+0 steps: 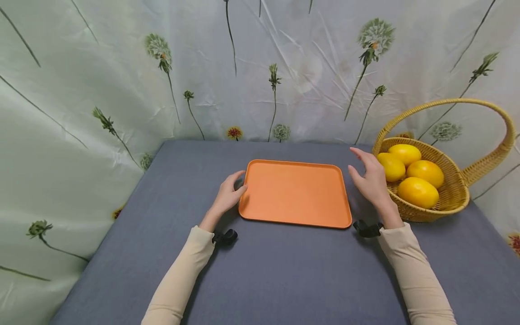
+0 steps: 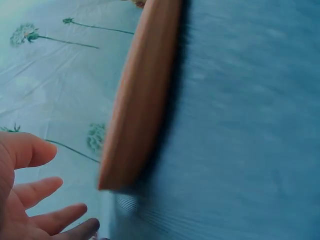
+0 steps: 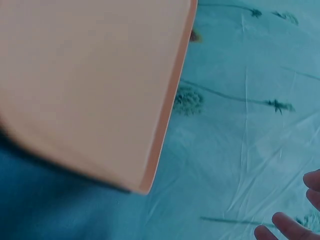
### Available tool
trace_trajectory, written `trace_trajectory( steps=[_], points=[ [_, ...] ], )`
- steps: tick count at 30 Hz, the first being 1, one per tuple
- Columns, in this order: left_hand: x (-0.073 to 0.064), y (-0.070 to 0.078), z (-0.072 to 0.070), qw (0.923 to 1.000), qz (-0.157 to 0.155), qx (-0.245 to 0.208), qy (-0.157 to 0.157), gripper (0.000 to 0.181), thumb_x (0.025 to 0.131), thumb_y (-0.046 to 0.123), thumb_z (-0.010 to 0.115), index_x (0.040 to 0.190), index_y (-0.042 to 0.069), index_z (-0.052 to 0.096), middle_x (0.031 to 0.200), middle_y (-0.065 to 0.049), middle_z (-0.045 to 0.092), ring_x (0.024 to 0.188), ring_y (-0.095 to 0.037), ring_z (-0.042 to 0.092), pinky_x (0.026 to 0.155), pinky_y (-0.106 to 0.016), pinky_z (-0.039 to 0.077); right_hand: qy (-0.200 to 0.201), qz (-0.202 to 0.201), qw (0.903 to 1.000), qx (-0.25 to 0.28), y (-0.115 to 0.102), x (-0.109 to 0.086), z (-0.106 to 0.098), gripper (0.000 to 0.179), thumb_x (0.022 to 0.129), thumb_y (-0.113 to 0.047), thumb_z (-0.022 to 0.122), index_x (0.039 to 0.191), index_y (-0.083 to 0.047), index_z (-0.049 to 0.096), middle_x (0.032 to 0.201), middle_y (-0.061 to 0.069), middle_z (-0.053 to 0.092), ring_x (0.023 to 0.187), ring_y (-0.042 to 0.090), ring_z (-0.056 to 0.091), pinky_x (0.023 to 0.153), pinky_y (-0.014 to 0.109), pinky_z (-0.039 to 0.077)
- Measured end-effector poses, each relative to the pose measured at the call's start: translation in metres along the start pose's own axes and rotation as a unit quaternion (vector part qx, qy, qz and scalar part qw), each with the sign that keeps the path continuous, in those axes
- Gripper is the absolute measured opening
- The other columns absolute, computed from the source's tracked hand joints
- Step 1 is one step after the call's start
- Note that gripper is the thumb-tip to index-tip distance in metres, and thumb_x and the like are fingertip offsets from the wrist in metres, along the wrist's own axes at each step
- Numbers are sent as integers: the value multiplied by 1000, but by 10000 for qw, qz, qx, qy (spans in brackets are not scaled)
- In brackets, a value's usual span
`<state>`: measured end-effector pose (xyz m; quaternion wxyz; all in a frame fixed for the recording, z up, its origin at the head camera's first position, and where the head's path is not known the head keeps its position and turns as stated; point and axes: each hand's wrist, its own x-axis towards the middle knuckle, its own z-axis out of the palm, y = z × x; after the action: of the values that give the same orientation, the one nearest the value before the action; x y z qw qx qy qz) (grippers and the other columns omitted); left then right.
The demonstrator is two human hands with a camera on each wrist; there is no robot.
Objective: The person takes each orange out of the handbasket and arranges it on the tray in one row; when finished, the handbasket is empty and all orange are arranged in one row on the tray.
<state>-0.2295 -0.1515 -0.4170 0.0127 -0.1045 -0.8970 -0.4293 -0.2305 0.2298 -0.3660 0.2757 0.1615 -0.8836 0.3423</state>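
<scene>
An orange rectangular tray (image 1: 295,194) lies on the grey-blue tabletop in the head view. My left hand (image 1: 228,195) is at its left edge, thumb and fingers apart; whether it touches the rim I cannot tell. In the left wrist view the fingers (image 2: 42,192) are spread, with the tray's side (image 2: 142,95) beyond them. To the right of the tray, my right hand (image 1: 371,178) is raised with loosely bent fingers and holds nothing. Beside it stands a wicker basket (image 1: 455,198) with several yellow fruits (image 1: 418,192) inside, possibly mangoes.
The basket's tall arched handle (image 1: 447,103) rises over the table's right side. A flower-printed curtain (image 1: 219,90) hangs behind and to the left of the table (image 1: 284,275). Each wrist wears a black strap with a small camera (image 1: 367,229).
</scene>
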Motion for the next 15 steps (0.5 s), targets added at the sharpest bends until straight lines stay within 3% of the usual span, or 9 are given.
trace_trajectory(
  steps=[5,8,11,15],
  points=[
    [-3,-9,3,9999,-54,-78,-82,53,92,18,52,142,5,39,146,-17,42,138,-32,36,114,-48,30,376,178,9991,50,11,-3,-11,46,83,2,60,129,1,53,117,28,58,103,41,53,86,37,40],
    [-4,-12,3,9998,0,-142,-140,53,92,17,53,142,4,39,145,-17,43,138,-32,37,114,-48,29,608,296,9977,62,16,-3,-18,45,83,1,61,128,-1,54,115,28,59,103,42,55,86,17,39],
    [-5,-15,3,9996,155,-128,-219,53,92,15,54,141,2,40,144,-19,44,137,-33,38,113,-49,30,802,460,9957,55,20,-3,-24,44,84,0,61,127,-2,56,115,27,60,102,41,56,80,-1,31],
    [-7,-19,3,9991,323,21,-262,53,91,14,56,140,0,41,143,-21,45,136,-36,38,113,-50,30,928,804,9924,2,24,-3,-32,44,84,-2,61,128,-4,56,118,25,60,102,39,55,77,-2,31]
  ],
)
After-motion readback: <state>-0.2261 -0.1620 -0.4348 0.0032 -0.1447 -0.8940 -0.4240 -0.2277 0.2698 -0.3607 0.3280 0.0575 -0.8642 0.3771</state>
